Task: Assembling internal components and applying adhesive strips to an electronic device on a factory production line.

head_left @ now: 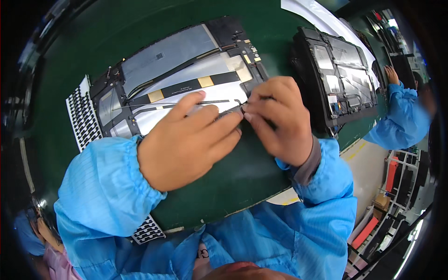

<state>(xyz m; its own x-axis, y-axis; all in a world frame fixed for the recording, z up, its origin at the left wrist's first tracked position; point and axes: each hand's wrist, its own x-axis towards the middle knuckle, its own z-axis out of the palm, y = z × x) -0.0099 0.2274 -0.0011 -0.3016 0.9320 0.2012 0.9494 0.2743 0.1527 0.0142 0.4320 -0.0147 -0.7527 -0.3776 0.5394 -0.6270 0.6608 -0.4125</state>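
In the head view, an opened device panel (168, 56) lies on the green bench (219, 196), tilted a little so that its right end sits farther off. Grey and silvery plates fill most of the panel; a black band (179, 89) with two gold squares crosses its middle, and a circuit board runs along its right end.

The left hand (182, 142) is palm down over the panel's near edge, its fingers stretched out and partly spread (the undersides are hidden, so I cannot tell whether it grips anything). The right hand (284, 119) is at the panel's near right corner, fingers curled and thumb drawn in close to the forefinger, the tips beside a small dark piece (242, 107); I cannot tell whether that is pinched between them.

Against the panel's left end is a white sheet (84, 112) carrying rows of black pieces. To the right of the panel, well apart from it, stands a stack of dark panels (343, 77), with white sheeting (322, 18) behind. Beyond the stack, a co-worker's hand (391, 74) and blue sleeve (399, 123) show, and a rack (394, 186) with red items stands below them.
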